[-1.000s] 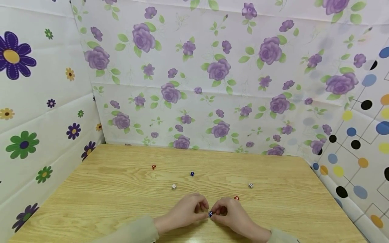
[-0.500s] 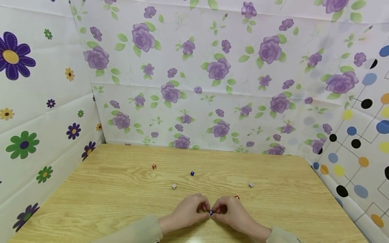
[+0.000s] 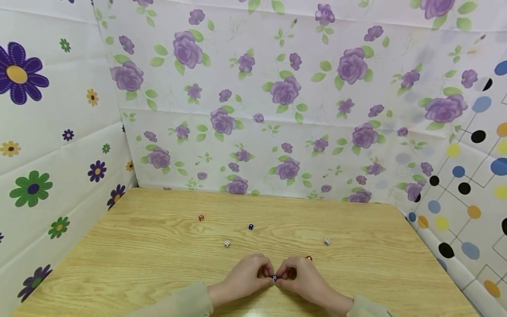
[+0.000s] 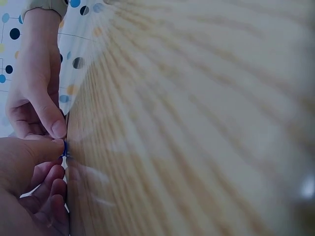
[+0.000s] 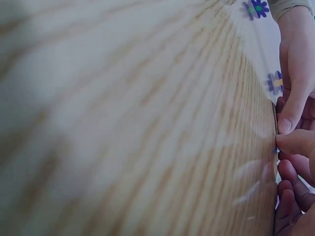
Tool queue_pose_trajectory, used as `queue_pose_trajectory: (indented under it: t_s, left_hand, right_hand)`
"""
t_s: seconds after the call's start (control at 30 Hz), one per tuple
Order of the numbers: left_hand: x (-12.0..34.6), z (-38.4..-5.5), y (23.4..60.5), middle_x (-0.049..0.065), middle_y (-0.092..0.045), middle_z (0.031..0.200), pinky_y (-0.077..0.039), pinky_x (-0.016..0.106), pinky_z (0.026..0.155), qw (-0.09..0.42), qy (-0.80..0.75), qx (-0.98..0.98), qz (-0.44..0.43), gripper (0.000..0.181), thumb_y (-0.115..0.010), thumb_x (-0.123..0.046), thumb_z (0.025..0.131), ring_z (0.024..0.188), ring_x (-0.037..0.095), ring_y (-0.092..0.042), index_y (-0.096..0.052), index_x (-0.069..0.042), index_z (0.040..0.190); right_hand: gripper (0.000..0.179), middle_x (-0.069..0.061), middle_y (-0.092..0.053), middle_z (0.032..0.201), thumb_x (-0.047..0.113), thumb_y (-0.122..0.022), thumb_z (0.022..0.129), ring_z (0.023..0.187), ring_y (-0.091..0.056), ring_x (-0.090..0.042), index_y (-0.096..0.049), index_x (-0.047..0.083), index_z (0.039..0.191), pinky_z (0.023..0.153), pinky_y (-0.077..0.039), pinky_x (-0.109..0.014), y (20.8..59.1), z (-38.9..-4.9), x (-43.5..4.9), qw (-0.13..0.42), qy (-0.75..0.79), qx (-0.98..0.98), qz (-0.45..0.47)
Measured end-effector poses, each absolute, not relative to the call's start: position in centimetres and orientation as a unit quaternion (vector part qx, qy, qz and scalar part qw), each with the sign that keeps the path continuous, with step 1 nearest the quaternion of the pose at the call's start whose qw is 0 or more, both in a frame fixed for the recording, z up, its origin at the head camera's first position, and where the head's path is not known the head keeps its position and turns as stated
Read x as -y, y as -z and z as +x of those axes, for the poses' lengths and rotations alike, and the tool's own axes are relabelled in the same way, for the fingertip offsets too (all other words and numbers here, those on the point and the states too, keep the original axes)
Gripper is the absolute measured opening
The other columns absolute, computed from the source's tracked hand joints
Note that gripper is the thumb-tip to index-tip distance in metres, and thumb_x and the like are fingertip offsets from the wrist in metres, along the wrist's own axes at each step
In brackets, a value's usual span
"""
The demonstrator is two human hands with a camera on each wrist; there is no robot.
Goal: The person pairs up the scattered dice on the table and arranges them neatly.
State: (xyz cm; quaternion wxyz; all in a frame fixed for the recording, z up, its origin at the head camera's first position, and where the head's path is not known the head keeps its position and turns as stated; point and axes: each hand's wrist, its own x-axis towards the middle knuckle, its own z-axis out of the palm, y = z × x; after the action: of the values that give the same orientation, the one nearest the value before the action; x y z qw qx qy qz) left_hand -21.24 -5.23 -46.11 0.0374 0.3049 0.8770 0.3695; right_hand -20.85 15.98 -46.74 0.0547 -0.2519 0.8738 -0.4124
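Observation:
A small dark blue die (image 3: 274, 278) with white pips sits near the front middle of the wooden table, between the fingertips of both hands. From its left side my left hand (image 3: 246, 276) pinches it with thumb and fingers. My right hand (image 3: 304, 278) grips it from the opposite side in the same way. In the left wrist view only a blue sliver of the die (image 4: 65, 147) shows past the left thumb, down at the tabletop. Just behind the right hand lies a red die (image 3: 309, 258), partly hidden by that hand.
Farther back on the table (image 3: 158, 264) lie another red die (image 3: 201, 217), a second blue die (image 3: 251, 226), a white die (image 3: 227, 243) and, to the right, another white die (image 3: 327, 241). Flower-printed cloth (image 3: 253, 145) stands behind the table, with patterned cloths at both sides.
My left hand has shifted slightly to the right, its fingertips closing in on the blue die. My right hand has hardly moved, and the other dice lie where they were.

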Motion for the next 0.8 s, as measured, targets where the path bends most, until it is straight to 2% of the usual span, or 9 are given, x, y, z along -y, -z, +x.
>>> queue_pose_trajectory:
  t_s: [0.23, 0.5, 0.8]
  left_hand:
    - [5.18, -21.29, 46.24, -0.008, -0.063, 0.082, -0.045, 0.013, 0.066, 0.041, -0.382, -0.874, 0.297, 0.01, -0.078, -0.015, 0.084, 0.071, -0.006, -0.052, -0.069, -0.014, 0.085]
    - [5.09, -21.18, 46.2, -0.009, -0.064, 0.082, -0.045, 0.013, 0.065, 0.037, -0.386, -0.875, 0.291, 0.01, -0.079, -0.016, 0.083, 0.071, -0.006, -0.052, -0.069, -0.015, 0.084]
    - [5.01, -21.14, 46.18, -0.009, -0.064, 0.081, -0.044, 0.013, 0.065, 0.038, -0.387, -0.875, 0.287, 0.01, -0.08, -0.017, 0.083, 0.07, -0.007, -0.052, -0.07, -0.015, 0.083]
  right_hand:
    - [0.006, 0.008, -0.067, 0.081, 0.02, -0.079, 0.083, 0.07, -0.056, 0.001, -0.074, 0.021, 0.085, 0.063, -0.049, -0.019, 46.97, -20.93, -16.15, 0.057, 0.416, -0.871, -0.254]
    - [0.005, 0.006, -0.064, 0.072, 0.022, -0.078, 0.085, 0.06, -0.051, 0.003, -0.074, 0.021, 0.087, 0.054, -0.044, -0.017, 47.14, -21.18, -16.46, 0.074, 0.434, -0.859, -0.261]
    - [0.006, 0.005, -0.064, 0.072, 0.022, -0.078, 0.085, 0.06, -0.05, 0.003, -0.073, 0.02, 0.088, 0.054, -0.043, -0.016, 47.02, -21.19, -16.56, 0.089, 0.441, -0.856, -0.254]
